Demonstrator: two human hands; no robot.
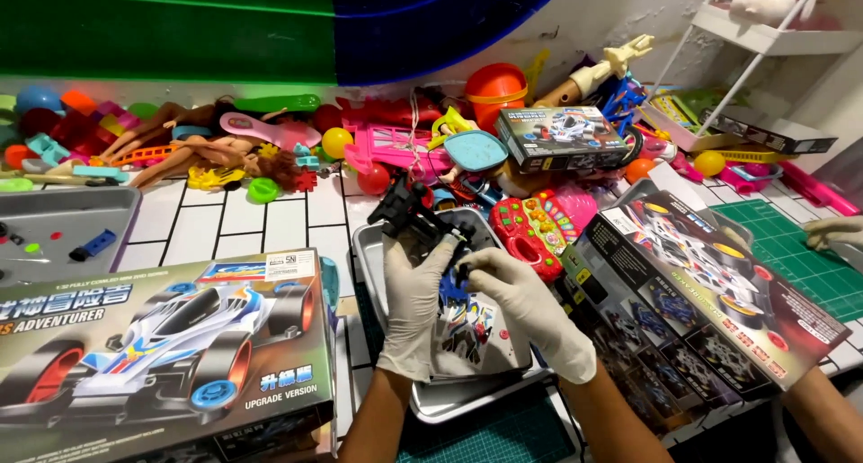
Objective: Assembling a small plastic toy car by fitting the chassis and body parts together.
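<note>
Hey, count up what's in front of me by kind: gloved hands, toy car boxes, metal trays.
Gloved hands: 3 (left hand holding a black toy frame, right hand, another person's hand)
Toy car boxes: 3 (left box, right box, small back box)
Metal trays: 2 (left tray, centre tray)
Total: 8

Toy hobby bench, cluttered workroom.
I work at a white tiled tabletop (270, 220) heaped with plastic toys (225, 144), boxed model car kits (162, 346), metal parts trays (63, 225) and green cutting mats (791, 256); a wire shelf (773, 36) stands against the wall.
</note>
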